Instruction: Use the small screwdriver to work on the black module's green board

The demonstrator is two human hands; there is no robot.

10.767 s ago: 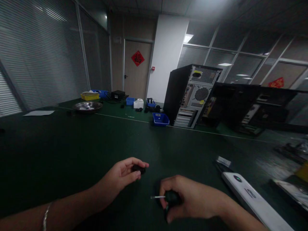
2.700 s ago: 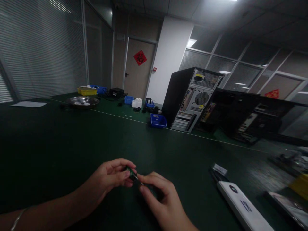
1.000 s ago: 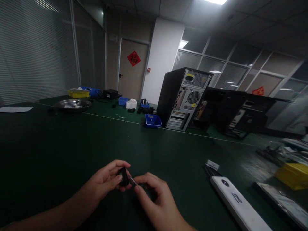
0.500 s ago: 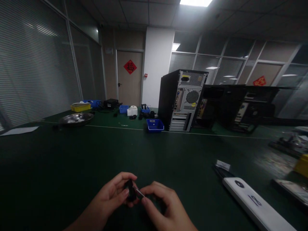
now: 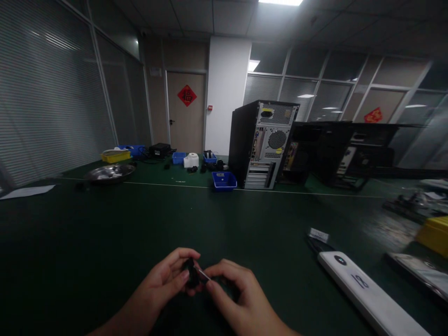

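— Green mat [image 5: 105,233] all over the table, and on its far left?

— A sheet of paper [image 5: 27,191] lies flat at the edge. Beyond it sits a metal dish [image 5: 109,172], and behind the dish a yellow bin [image 5: 114,156] close to the wall.

— And near the person?

— The left hand [image 5: 168,282] is low in the middle, fingers curled shut around a small black part [image 5: 191,275]. It pinches the part between thumb and fingertips, just above the mat. What the part is I cannot tell — it is dark and small.

— Is the other hand on it too?

— The right hand [image 5: 234,298] is right beside it, almost knuckle to knuckle. Its thumb and forefinger are closed on a thin metal tip [image 5: 203,274] that meets the black part. The handle is hidden in the palm, so I cannot say what tool it is.

— What stands farther back?

— Past the white line on the mat, a blue bin [image 5: 224,180], then a computer tower [image 5: 262,143] upright with its rear panel facing the camera. A second, darker computer case [image 5: 345,151] is beside it to the right.

— And on the right of the hands?

— A long white device [image 5: 367,291] lies on the mat, well apart from the hands, with a small label [image 5: 318,234] just past its far end. At the right edge is a yellow box [image 5: 434,233], blurred.
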